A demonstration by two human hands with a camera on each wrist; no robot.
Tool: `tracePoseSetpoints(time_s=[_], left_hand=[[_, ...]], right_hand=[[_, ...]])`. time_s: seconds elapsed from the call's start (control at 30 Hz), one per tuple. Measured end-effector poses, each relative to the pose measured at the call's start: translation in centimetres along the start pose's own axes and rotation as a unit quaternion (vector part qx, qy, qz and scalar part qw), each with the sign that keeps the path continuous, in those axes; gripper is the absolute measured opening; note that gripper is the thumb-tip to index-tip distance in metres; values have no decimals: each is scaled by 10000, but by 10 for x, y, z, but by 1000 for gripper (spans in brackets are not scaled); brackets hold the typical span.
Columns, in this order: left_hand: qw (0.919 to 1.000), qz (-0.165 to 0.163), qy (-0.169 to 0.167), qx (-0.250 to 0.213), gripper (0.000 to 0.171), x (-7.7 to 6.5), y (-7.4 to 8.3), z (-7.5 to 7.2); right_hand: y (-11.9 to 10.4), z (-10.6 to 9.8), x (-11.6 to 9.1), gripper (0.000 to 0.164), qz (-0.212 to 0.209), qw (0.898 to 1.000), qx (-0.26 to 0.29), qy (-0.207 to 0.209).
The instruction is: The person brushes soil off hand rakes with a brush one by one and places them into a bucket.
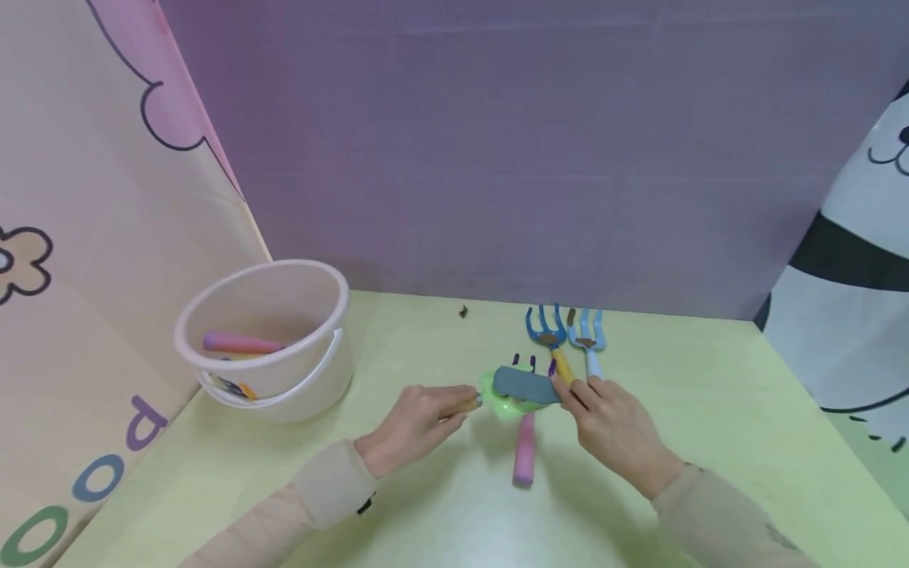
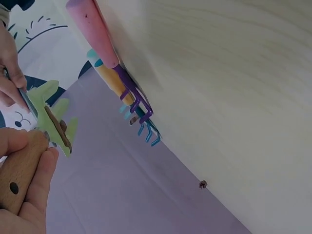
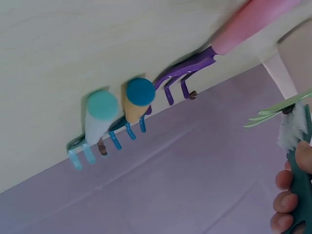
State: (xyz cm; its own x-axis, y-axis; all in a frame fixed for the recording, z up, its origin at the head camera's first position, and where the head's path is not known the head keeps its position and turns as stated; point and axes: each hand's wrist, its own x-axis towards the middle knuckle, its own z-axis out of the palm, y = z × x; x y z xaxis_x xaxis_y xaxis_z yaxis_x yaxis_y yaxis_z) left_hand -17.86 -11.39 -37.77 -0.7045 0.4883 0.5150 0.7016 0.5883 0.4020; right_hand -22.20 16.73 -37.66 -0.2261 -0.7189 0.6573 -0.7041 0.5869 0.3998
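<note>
Head view: noted left hand [image 1: 419, 424] gripping wooden handle [image 1: 463, 407] of green tool [image 1: 506, 407], right hand [image 1: 618, 430] holding grey-green brush [image 1: 525, 385] over it — both above pink-handled fork [image 1: 524, 457] on table [image 1: 717, 402]. Left wrist: found brown residue [image 2: 62, 126] on green tool. Right wrist: observed white bristles [image 3: 292, 127] at green tool — brush within curled fingers [image 3: 285, 201].
</note>
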Motion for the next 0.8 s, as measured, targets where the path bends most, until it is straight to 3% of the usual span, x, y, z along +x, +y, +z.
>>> tracePoseSetpoints(time_s=[0.13,0.3,0.37,0.53,0.63,0.8], left_hand=[[10000,-35,6,-87,28,-3,-3,0],[9998,-86,33,-197,29,-4,-4,-1],[9998,-92,53,-196,29,-4,-3,-1],[9996,-202,94,-193,30,-2,-1,-4],[9993,-271,120,-224,31,-2,0,-5],[9990,-272,171,-295,31,-3,-1,-6]], right_hand=[[1,0,-3,49,94,9999,105,-69],[2,-1,-4,51,516,9964,674,62],[1,-3,-4,53,810,9917,997,17],[-2,-7,-3,29,1525,9732,1698,-275],[-4,-6,0,38,1734,9671,1835,-314],[-7,-5,2,37,1879,9610,2015,-261]])
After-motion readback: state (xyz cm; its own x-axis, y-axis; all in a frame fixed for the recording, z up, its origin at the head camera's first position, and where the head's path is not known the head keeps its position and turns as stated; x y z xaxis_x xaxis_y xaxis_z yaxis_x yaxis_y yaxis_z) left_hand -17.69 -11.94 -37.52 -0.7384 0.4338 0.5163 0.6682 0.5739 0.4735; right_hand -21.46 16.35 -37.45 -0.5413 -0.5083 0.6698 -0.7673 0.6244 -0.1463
